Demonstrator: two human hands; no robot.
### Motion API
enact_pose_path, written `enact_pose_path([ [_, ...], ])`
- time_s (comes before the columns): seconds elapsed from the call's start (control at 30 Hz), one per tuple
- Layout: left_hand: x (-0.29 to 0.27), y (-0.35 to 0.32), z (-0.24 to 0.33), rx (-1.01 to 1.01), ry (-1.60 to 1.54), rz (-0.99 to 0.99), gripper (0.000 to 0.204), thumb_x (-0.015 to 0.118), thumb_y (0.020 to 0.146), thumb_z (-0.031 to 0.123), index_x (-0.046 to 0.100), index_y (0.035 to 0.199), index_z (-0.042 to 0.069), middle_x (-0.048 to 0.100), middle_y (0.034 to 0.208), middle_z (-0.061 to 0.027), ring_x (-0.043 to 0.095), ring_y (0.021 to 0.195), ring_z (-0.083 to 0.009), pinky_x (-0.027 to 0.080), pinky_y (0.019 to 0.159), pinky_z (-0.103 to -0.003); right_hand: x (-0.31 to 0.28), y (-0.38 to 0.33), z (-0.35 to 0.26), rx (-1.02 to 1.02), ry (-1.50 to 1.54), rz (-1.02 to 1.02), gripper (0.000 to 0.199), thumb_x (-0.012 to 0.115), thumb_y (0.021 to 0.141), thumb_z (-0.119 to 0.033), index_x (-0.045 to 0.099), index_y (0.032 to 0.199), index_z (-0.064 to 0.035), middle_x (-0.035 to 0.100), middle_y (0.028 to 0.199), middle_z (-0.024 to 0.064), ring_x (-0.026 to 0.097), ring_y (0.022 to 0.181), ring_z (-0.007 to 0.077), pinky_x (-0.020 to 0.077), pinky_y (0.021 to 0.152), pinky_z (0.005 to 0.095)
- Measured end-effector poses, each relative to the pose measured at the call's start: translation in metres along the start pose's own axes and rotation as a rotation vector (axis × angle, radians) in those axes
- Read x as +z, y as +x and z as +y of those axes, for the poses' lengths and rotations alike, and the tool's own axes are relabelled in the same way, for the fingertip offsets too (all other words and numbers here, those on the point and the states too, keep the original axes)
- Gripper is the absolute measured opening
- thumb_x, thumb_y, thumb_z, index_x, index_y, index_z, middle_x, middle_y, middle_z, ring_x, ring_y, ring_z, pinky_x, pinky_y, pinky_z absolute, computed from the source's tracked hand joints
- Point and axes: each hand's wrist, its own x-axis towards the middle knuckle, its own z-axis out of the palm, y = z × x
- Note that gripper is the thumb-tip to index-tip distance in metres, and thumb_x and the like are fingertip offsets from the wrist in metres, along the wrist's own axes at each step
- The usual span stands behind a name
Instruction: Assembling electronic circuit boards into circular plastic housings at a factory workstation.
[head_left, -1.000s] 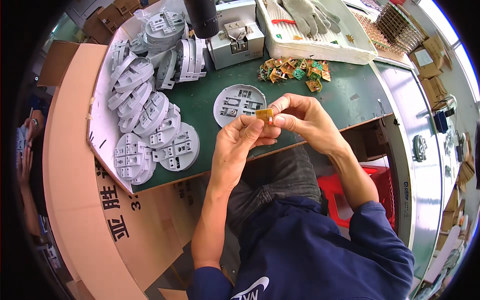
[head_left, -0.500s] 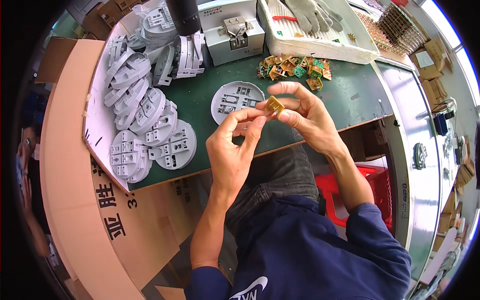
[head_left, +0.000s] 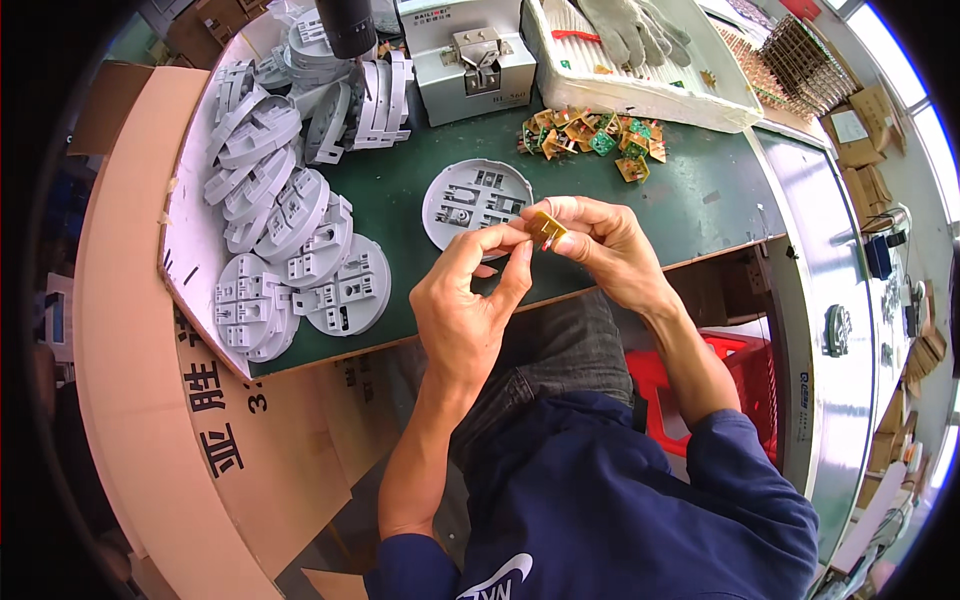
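A small yellow-brown circuit board (head_left: 546,227) is held over the near edge of the bench. My right hand (head_left: 612,255) pinches it between thumb and fingers. The thumb and index fingertip of my left hand (head_left: 465,300) close on the board's left edge, near a small red and white part on its underside. Just behind my fingertips a round grey plastic housing (head_left: 477,200) lies on the green bench, its moulded slots and metal contacts facing up. My left fingers partly cover its near rim.
Grey housings (head_left: 262,215) pile up along the bench's left side. Loose circuit boards (head_left: 590,135) form a heap beyond my right hand. A silver machine (head_left: 475,65) and a white foam tray (head_left: 650,98) with gloves stand at the back; a dark cylindrical tool (head_left: 346,28) hangs beside the machine.
My right index finger, raised before, has come down onto the board. The board has stayed between both hands, shifting only slightly.
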Motion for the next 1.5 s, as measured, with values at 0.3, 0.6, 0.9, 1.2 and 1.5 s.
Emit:
enact_pose_path([
  [0.3, -0.035, 0.022, -0.009, 0.142, 0.495, -0.069, 0.086, 0.090, 0.072, 0.044, 0.056, 0.139, 0.002, 0.046, 0.152, -0.0203, 0.051, 0.130, -0.0389, 0.046, 0.107, -0.049, -0.003, 0.042, -0.026, -0.194, -0.772, 0.129, 0.034, 0.069, 0.096, -0.006, 0.066, 0.128, 0.0025, 0.075, 0.115, 0.0126, 0.071, 0.107, 0.0191, 0.0555, 0.096, 0.0338],
  [0.6, -0.002, 0.017, -0.031, 0.116, 0.600, -0.125, 0.098, 0.085, 0.075, 0.052, 0.051, 0.136, -0.016, 0.043, 0.150, -0.0295, 0.044, 0.134, -0.0440, 0.041, 0.112, -0.051, 0.004, 0.076, -0.013, -0.213, -1.219, 0.029, 0.029, 0.074, 0.091, -0.013, 0.069, 0.115, 0.0026, 0.074, 0.103, 0.0203, 0.073, 0.092, 0.0361, 0.0577, 0.078, 0.0418],
  [0.9, 0.007, 0.011, -0.026, 0.116, 0.645, -0.034, 0.094, 0.083, 0.079, 0.051, 0.051, 0.134, -0.018, 0.044, 0.148, -0.0304, 0.047, 0.127, -0.0430, 0.043, 0.108, -0.051, 0.009, 0.080, -0.007, -0.285, -1.458, -0.058, 0.032, 0.075, 0.088, -0.011, 0.069, 0.117, 0.0015, 0.072, 0.105, 0.0206, 0.071, 0.089, 0.0390, 0.0580, 0.078, 0.0426],
  [1.2, 0.001, 0.017, -0.026, 0.154, 0.730, -0.064, 0.088, 0.083, 0.077, 0.056, 0.059, 0.134, -0.007, 0.048, 0.142, -0.0247, 0.049, 0.122, -0.0409, 0.044, 0.105, -0.050, -0.001, 0.062, -0.008, -0.388, -1.302, -0.110, 0.030, 0.071, 0.091, -0.007, 0.069, 0.120, 0.0002, 0.069, 0.120, 0.0215, 0.069, 0.104, 0.0397, 0.0586, 0.087, 0.0406],
  [1.5, 0.001, 0.018, -0.033, 0.204, 0.774, -0.079, 0.089, 0.074, 0.084, 0.064, 0.057, 0.137, -0.005, 0.044, 0.149, -0.0255, 0.048, 0.130, -0.0411, 0.040, 0.110, -0.051, 0.005, 0.121, -0.054, -0.893, -1.111, 0.169, 0.035, 0.076, 0.092, -0.020, 0.068, 0.118, 0.0013, 0.072, 0.114, 0.0206, 0.071, 0.103, 0.0336, 0.0567, 0.085, 0.0415],
])
